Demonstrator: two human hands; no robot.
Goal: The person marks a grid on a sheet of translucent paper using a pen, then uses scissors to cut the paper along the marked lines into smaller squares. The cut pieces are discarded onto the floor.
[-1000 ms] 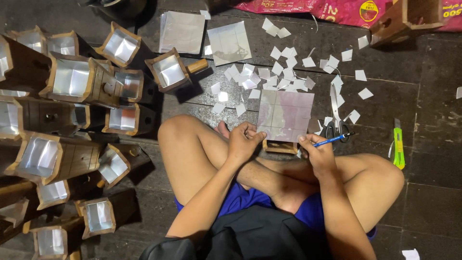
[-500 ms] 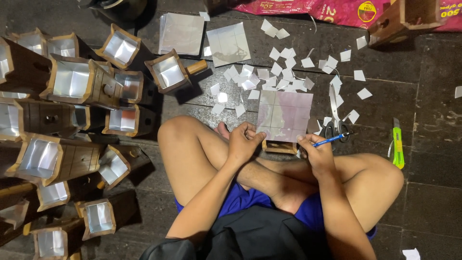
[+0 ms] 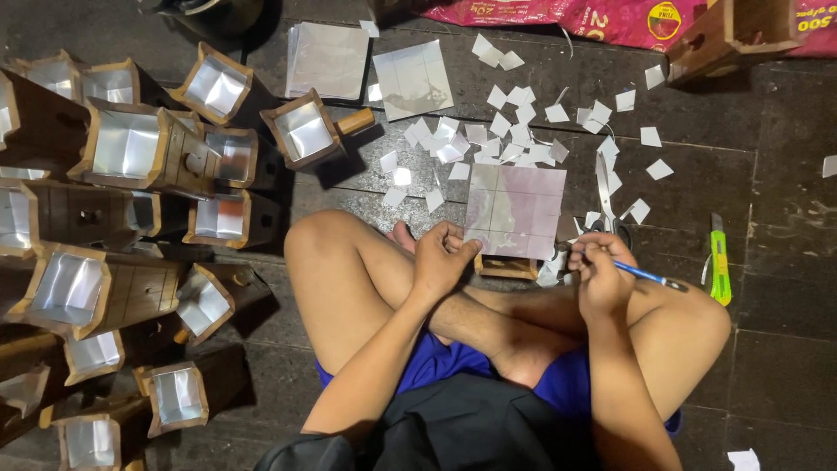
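A: Far left, first entry?
B: Stack of dark wooden box-shaped moulds lined with shiny silver foil [image 3: 122, 148] — piled on the dark stone floor [image 3: 767, 366], open mouths up. One more foil-lined wooden box with a short round handle [image 3: 307, 129] lies apart, just right of the pile.

A: Next, moving right?
B: Pile of square silver foil sheets [image 3: 330, 59] at the top, then a single creased foil sheet [image 3: 411, 78] beside it.

A: And the left hand?
B: Left hand [image 3: 441, 258] — fingers curled, tips pressed on the lower left edge of a large square foil sheet scored into a grid [image 3: 516, 209]. That sheet rests over a small wooden block [image 3: 506, 266] in front of the crossed legs, on the floor.

A: Above the sheet?
B: Scatter of small cut foil squares [image 3: 523, 113] across the floor.

A: Right hand?
B: Right hand [image 3: 602, 272] — closed in a pinch round a blue pen-like tool [image 3: 643, 275], at the sheet's lower right corner. Metal scissors [image 3: 610, 205] lie just above it.

A: Far right?
B: Green-handled utility knife [image 3: 718, 262] on the floor, apart from the hand; wooden box [image 3: 732, 30] and pink printed sack [image 3: 610, 19] along the top edge.
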